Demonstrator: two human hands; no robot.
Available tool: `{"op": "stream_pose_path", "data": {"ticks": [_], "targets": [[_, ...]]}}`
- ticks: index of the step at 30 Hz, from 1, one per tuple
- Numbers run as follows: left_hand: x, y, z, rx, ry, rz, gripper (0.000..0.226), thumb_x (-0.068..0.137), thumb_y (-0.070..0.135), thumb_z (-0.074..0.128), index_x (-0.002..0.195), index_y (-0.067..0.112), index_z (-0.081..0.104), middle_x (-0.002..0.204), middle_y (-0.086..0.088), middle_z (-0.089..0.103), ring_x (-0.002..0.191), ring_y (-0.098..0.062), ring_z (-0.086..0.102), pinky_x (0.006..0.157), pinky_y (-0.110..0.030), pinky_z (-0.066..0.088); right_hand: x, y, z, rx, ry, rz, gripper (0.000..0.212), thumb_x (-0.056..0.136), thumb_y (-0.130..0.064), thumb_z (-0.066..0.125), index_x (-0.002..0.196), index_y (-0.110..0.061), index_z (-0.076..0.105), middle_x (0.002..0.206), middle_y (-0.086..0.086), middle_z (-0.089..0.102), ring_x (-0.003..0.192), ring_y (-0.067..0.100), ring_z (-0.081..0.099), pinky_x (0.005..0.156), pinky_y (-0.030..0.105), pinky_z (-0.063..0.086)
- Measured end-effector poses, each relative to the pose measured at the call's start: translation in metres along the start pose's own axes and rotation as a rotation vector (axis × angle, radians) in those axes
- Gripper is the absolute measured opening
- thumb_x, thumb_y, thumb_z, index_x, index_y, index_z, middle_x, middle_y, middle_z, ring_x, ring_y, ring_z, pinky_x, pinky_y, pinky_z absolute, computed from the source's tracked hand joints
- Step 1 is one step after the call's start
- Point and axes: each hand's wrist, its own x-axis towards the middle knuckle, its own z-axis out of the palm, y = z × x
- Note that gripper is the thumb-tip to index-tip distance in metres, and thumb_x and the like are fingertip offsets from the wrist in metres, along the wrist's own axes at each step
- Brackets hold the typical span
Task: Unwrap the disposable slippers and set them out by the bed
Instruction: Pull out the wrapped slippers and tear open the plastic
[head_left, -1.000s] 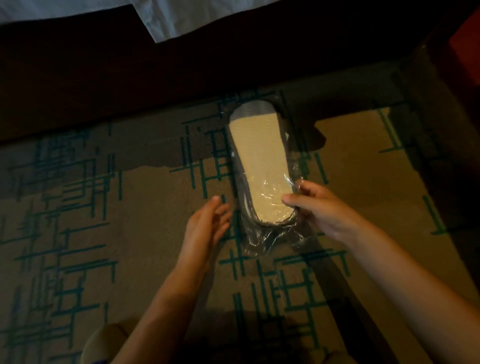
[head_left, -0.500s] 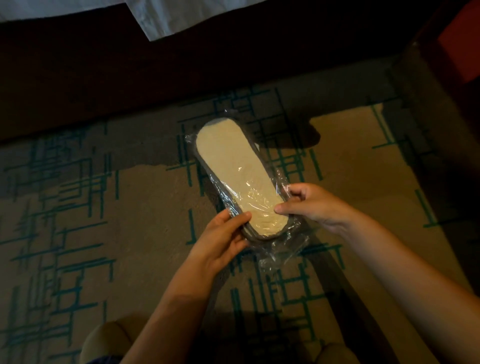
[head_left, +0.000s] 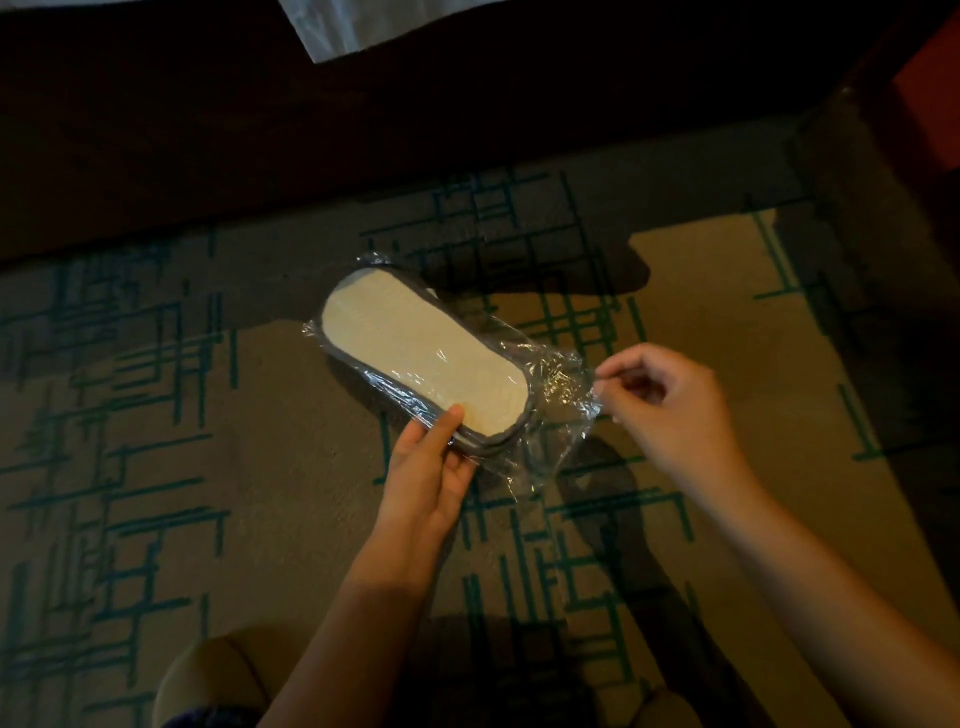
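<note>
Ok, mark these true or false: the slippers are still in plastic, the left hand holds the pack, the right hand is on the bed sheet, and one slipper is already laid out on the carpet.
1. The slipper pack is still inside its clear plastic wrap. True.
2. The left hand holds the pack's near end. True.
3. The right hand rests on the white sheet. False: it pinches the loose end of the wrap.
4. One slipper already lies unwrapped on the patterned carpet. False: none is out of the wrap.
</note>
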Motion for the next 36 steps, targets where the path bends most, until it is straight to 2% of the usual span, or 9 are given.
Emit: {"op": "stream_pose_path", "data": {"ticks": [3, 7, 13, 20, 24, 27, 30, 34, 36], "targets": [[0.000, -0.001, 0.002, -0.019, 0.018, 0.045, 0.017, 0.088, 0.006, 0.051, 0.102, 0.010, 0.059, 0.075, -0.004, 0.074, 0.070, -0.013, 0.072, 0.059, -0.024, 0.059, -0.010, -0.005, 0.019, -0.192, -0.065, -0.048, 0.012, 0.083, -0.013, 0.064, 0.090, -0.023, 0.064, 0.080, -0.021, 0.057, 0.071, -0.009, 0.054, 0.060, -0.001, 0.043], [-0.002, -0.007, 0.004, -0.006, -0.001, 0.115, 0.013, 0.088, 0.007, 0.051, 0.094, 0.011, 0.061, 0.078, -0.003, 0.071, 0.073, -0.011, 0.071, 0.067, -0.025, 0.060, -0.009, -0.003, 0.035, -0.310, -0.082, -0.033, 0.019, 0.083, -0.019, 0.065, 0.101, -0.016, 0.067, 0.085, -0.014, 0.057, 0.069, -0.011, 0.047, 0.059, 0.004, 0.039], [-0.004, -0.015, 0.005, 0.048, -0.017, 0.178, 0.018, 0.089, 0.006, 0.049, 0.104, 0.010, 0.059, 0.088, -0.005, 0.070, 0.077, -0.011, 0.071, 0.066, -0.022, 0.059, -0.005, -0.005, 0.040, 0.108, -0.067, 0.153, 0.016, 0.080, -0.015, 0.068, 0.092, -0.022, 0.061, 0.074, -0.005, 0.062, 0.070, 0.010, 0.060, 0.069, 0.024, 0.051], [-0.004, -0.018, 0.010, 0.164, -0.060, 0.189, 0.029, 0.087, 0.007, 0.051, 0.114, 0.010, 0.057, 0.101, -0.007, 0.071, 0.092, -0.018, 0.069, 0.079, -0.030, 0.059, 0.000, 0.001, 0.047, 0.369, -0.059, 0.330, 0.024, 0.081, -0.011, 0.067, 0.078, -0.032, 0.056, 0.083, -0.006, 0.066, 0.076, 0.009, 0.065, 0.066, 0.020, 0.051], [0.008, -0.009, -0.001, -0.005, -0.017, 0.134, 0.028, 0.087, 0.008, 0.051, 0.115, 0.008, 0.056, 0.103, -0.009, 0.068, 0.095, -0.020, 0.067, 0.083, -0.035, 0.057, 0.002, 0.008, 0.040, 0.448, -0.107, 0.370, 0.017, 0.084, -0.007, 0.061, 0.096, -0.019, 0.063, 0.087, -0.001, 0.067, 0.077, 0.011, 0.063, 0.062, 0.020, 0.050], [0.015, 0.004, -0.014, -0.068, -0.013, 0.105, 0.035, 0.078, 0.012, 0.059, 0.112, 0.005, 0.056, 0.098, -0.009, 0.066, 0.084, -0.016, 0.068, 0.071, -0.031, 0.061, 0.004, 0.019, 0.032, 0.530, -0.110, 0.428, 0.015, 0.086, -0.006, 0.058, 0.091, -0.020, 0.063, 0.087, 0.001, 0.066, 0.077, 0.014, 0.061, 0.063, 0.023, 0.049], [0.025, 0.018, -0.020, -0.111, 0.056, 0.114, 0.021, 0.080, 0.011, 0.060, 0.101, 0.008, 0.058, 0.088, -0.007, 0.064, 0.065, -0.011, 0.070, 0.056, -0.023, 0.057, 0.007, 0.027, 0.024, 0.560, -0.102, 0.476, 0.014, 0.088, -0.006, 0.055, 0.094, -0.015, 0.063, 0.084, 0.002, 0.066, 0.075, 0.015, 0.061, 0.059, 0.020, 0.052], [0.041, 0.039, -0.017, -0.144, 0.193, 0.160, 0.019, 0.084, 0.009, 0.059, 0.103, 0.008, 0.056, 0.096, -0.010, 0.066, 0.072, -0.016, 0.073, 0.057, -0.027, 0.059, 0.014, 0.032, 0.010, 0.642, -0.097, 0.463, 0.013, 0.082, -0.005, 0.059, 0.083, -0.017, 0.063, 0.069, -0.004, 0.072, 0.065, 0.009, 0.066, 0.056, 0.019, 0.055], [0.045, 0.049, -0.020, -0.116, 0.237, 0.196, 0.025, 0.084, 0.010, 0.060, 0.109, 0.006, 0.056, 0.102, -0.010, 0.065, 0.084, -0.017, 0.070, 0.059, -0.025, 0.060, 0.019, 0.036, -0.002, 0.741, -0.078, 0.455, 0.019, 0.065, -0.016, 0.073, 0.082, -0.015, 0.064, 0.065, -0.004, 0.071, 0.058, 0.004, 0.066, 0.052, 0.017, 0.055]]}}
